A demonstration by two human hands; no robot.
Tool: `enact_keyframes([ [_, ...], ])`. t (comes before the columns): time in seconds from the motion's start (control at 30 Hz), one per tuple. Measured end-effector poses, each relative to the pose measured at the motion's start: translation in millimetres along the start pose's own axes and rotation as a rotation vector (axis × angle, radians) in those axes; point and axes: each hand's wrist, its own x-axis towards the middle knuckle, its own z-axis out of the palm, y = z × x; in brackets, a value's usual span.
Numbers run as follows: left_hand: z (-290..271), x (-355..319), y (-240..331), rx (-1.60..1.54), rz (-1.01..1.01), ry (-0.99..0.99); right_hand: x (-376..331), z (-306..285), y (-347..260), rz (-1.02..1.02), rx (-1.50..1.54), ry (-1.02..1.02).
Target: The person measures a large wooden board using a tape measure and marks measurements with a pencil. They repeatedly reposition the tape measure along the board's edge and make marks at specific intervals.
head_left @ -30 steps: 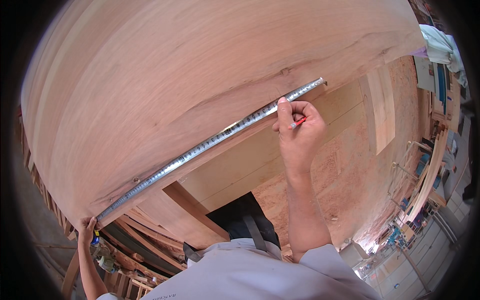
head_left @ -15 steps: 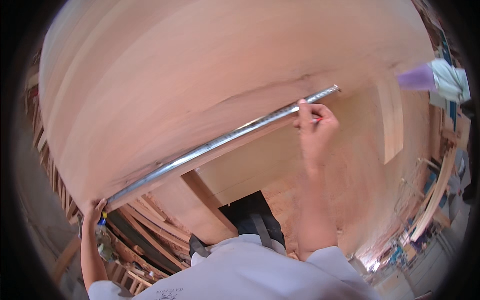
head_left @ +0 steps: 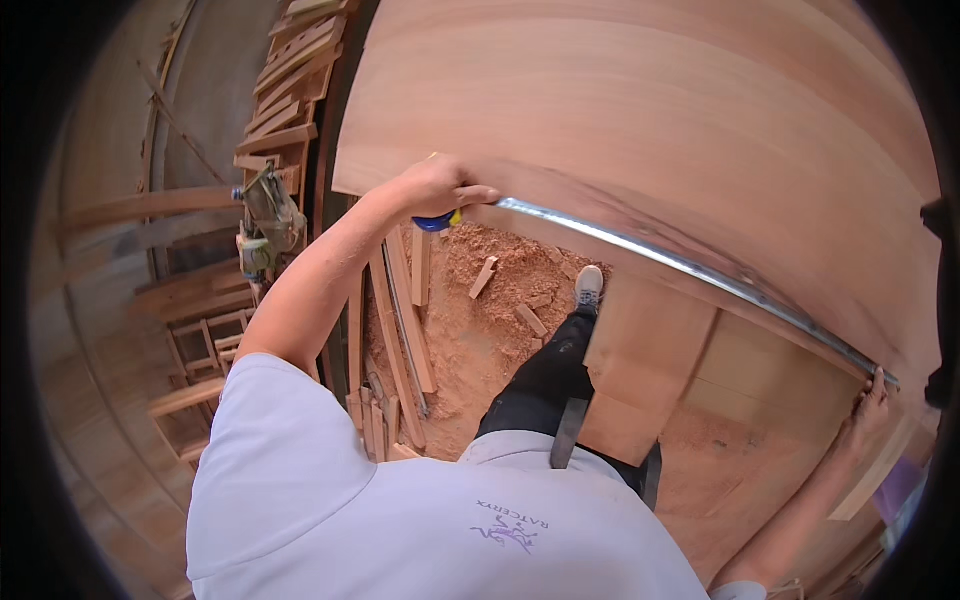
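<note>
A large pale plywood sheet [head_left: 640,90] spreads out in front of me. The silver blade of a tape measure lies along its near edge, slanting down to the right. Its blue and yellow case [head_left: 436,221] is under my left hand [head_left: 445,185], which is closed around it at the sheet's left part, thumb along the blade. Far to the right, my right hand [head_left: 872,405] is closed at the blade's outer end, fingertips against the metal. Whether the slim red-marked thing seen there earlier is still in those fingers is hidden.
Below the sheet, wooden boards [head_left: 640,350] lean beside my leg. Sawdust and offcuts [head_left: 483,278] cover the floor, with long strips [head_left: 395,340] at left. Stacked timber [head_left: 295,70] and a plastic bottle [head_left: 270,200] stand further left. A person's purple sleeve shows at far right.
My view has swung left, so the sheet and tape appear further right. My right hand has slid along the blade to its outer end. My left hand stays at the case.
</note>
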Motion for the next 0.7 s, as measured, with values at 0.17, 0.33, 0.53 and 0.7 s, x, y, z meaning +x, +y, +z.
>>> enact_keyframes([
  [0.17,-30,-19,-64,-0.04,0.056,0.044,9,-12,-5,-0.011,0.007,-0.03],
  [0.33,-49,-25,-157,-0.041,0.054,0.151,13,-20,-15,0.009,0.088,-0.089],
  [0.53,-30,-21,-198,-0.133,0.174,0.257,24,-26,-16,0.049,0.077,-0.126],
  [0.7,-15,-25,-211,-0.232,0.195,0.388,20,-22,-20,0.04,0.07,-0.078],
])
